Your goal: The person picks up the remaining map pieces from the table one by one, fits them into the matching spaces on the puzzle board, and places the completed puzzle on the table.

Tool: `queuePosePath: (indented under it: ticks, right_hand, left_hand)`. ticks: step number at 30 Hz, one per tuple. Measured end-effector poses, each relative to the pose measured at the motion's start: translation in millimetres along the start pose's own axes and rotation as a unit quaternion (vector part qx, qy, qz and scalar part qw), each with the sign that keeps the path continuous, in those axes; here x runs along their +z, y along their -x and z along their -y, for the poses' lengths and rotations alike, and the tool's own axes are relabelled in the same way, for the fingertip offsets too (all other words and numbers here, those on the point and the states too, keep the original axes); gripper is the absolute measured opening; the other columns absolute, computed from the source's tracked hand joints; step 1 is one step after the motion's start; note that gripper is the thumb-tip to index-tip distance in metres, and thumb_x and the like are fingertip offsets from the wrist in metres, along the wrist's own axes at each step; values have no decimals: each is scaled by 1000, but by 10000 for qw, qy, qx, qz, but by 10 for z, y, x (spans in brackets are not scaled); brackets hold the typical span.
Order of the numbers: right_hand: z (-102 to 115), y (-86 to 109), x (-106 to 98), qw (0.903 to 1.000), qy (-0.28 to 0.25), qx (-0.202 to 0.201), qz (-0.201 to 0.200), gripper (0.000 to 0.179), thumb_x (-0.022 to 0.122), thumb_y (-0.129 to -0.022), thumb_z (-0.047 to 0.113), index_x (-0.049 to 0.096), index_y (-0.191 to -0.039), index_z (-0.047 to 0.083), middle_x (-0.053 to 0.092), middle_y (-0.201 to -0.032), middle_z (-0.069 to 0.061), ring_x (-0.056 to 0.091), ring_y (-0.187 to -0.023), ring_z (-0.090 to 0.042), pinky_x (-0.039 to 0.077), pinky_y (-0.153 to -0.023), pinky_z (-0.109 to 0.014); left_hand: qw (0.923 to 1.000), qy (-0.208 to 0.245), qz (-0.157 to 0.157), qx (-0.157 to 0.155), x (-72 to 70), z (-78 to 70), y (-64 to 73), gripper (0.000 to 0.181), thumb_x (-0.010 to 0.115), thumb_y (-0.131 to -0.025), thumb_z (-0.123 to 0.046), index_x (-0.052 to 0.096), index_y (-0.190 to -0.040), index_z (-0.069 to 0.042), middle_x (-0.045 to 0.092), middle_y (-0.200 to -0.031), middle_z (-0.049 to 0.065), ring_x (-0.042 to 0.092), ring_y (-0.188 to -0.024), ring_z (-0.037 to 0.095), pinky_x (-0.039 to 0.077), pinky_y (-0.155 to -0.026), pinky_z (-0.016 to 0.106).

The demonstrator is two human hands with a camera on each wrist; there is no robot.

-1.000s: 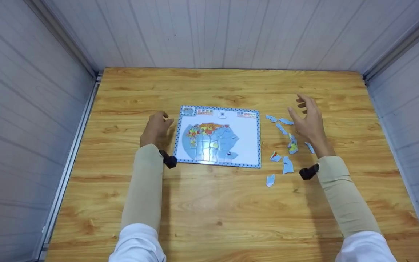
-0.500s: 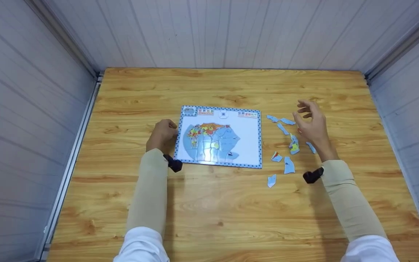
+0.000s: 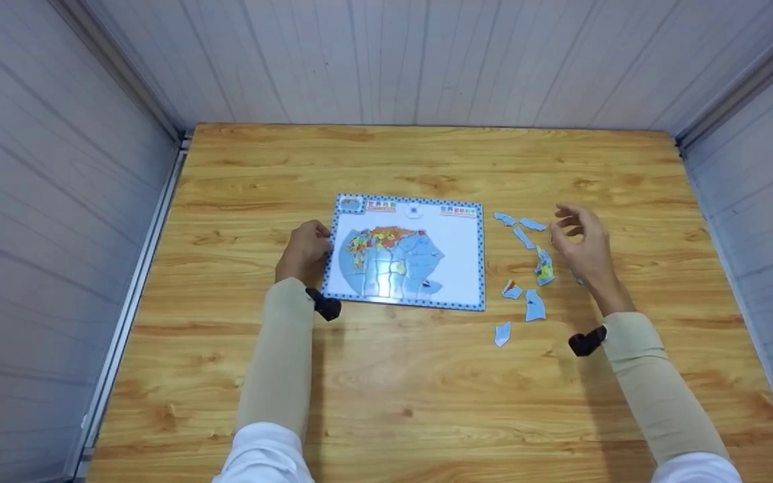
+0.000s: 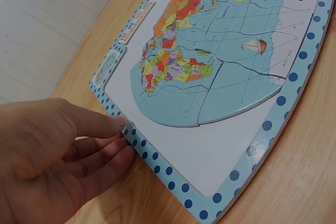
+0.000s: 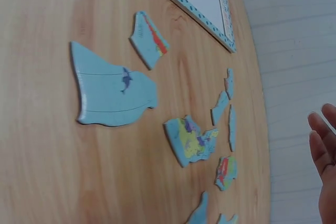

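Observation:
A world-map jigsaw board (image 3: 457, 261) with a blue dotted border lies on the table, its left and middle map pieces fitted together. At its left edge is my left hand (image 3: 306, 248). The left wrist view shows the thumb (image 4: 102, 123) on the border and the curled fingers against the edge, pinching the board. My right hand (image 3: 584, 251) hovers over the right end of the loose pieces, fingers loosely bent, with nothing between them. Nearest to it lie a yellow-and-blue puzzle piece (image 3: 544, 266) and a thin blue piece (image 3: 533, 224). Another blue piece is mostly hidden beneath the hand.
Several more loose pieces lie right of the board, among them a blue dolphin piece (image 5: 113, 90), a red-striped piece (image 5: 149, 40) and a blue piece (image 3: 502, 333) nearer the person. Pale panels (image 3: 386, 60) wall the wooden table (image 3: 400, 396) at back and sides.
My left hand has come right and taken hold of the board's left edge. My right hand has drawn back slightly toward the person and lower right, its thumb and fingers closer together.

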State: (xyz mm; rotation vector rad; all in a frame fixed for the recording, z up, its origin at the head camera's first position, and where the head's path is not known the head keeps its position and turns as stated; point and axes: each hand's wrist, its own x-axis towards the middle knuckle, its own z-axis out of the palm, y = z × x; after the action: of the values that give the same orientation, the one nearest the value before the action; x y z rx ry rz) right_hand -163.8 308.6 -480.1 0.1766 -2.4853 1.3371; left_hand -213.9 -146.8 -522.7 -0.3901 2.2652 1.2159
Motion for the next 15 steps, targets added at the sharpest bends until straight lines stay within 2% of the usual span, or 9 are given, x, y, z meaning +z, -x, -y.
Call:
queuePosePath:
  ticks: [5,7,12,15]
  right_hand:
    - [-37,90,76,9997,-69,114,186,34,60,-90,3,56,-122,-7,60,-110,-25,56,-92,-12,44,-78,-29]
    - [-44,127,113,9994,-124,149,291,35,60,-90,2,55,-123,-8,60,-111,-26,55,-92,-11,44,-78,-27]
    - [-35,199,179,9987,-157,145,473,36,60,-90,1,54,-124,-8,60,-111,-22,55,-92,-13,45,-79,-33]
    - [-30,226,200,9986,-142,146,490,36,60,-90,2,55,-124,-6,60,-110,-20,55,-92,-12,45,-78,-32]
  left_hand:
    - [9996,-233,-108,99,15,-4,5,28,46,-96,-6,48,-124,-5,52,-121,15,50,-109,27,42,-96,41]
    - [9992,-307,-149,193,24,4,-7,28,46,-96,-6,48,-124,-5,52,-123,15,49,-109,27,42,-96,41]
    - [9978,-427,-287,418,41,32,-36,30,44,-95,-6,47,-125,-4,52,-123,16,48,-108,27,42,-96,41]
    - [9980,-403,-285,386,43,38,-32,30,44,-96,-6,47,-125,-4,52,-122,16,48,-107,27,41,-96,42]
